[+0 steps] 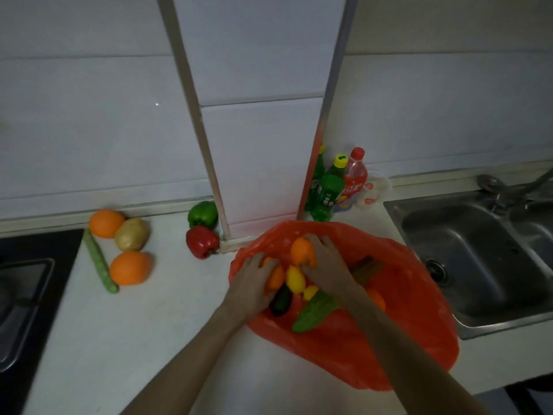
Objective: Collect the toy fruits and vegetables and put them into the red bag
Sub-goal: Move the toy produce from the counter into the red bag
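The red bag (398,330) lies open on the counter, holding lemons (294,278), a dark avocado (280,301), a green cucumber (314,314) and other toy produce. Over its mouth my left hand (253,284) grips an orange fruit (275,277), and my right hand (327,265) grips an orange pepper (302,251). On the counter to the left lie two oranges (106,223) (130,268), a potato (132,234), a long green bean (100,262), a green pepper (203,214) and a red pepper (202,241).
A white tiled pillar (260,163) stands behind the bag. Several drink bottles (338,187) cluster at its right. A steel sink (478,253) with a tap sits at right, and a dark stove (21,295) is at the left edge.
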The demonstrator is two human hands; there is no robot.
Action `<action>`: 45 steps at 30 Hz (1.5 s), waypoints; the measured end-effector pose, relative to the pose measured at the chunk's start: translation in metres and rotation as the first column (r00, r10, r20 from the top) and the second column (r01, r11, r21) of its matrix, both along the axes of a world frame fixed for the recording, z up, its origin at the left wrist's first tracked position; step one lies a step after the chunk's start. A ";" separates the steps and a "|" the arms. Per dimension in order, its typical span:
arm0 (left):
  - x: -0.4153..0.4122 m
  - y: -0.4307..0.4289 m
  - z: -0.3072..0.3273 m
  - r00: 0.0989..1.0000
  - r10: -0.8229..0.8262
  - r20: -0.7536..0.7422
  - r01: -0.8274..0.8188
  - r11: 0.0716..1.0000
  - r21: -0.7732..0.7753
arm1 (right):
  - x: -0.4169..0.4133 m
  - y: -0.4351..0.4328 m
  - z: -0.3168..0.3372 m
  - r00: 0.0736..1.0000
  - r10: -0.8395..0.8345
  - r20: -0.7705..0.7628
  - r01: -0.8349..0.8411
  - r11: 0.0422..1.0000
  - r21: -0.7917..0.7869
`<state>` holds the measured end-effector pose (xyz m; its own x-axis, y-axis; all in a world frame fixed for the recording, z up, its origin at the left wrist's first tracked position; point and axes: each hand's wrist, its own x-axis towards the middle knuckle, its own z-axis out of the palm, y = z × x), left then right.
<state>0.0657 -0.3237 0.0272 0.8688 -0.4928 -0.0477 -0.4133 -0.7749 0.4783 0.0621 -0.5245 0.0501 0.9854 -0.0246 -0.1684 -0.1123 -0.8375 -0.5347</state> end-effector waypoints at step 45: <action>0.033 0.365 -0.001 0.819 0.563 -0.116 -0.567 0.824 -0.005 | 0.063 0.323 -0.003 0.909 0.417 -0.015 -0.417 0.909 0.011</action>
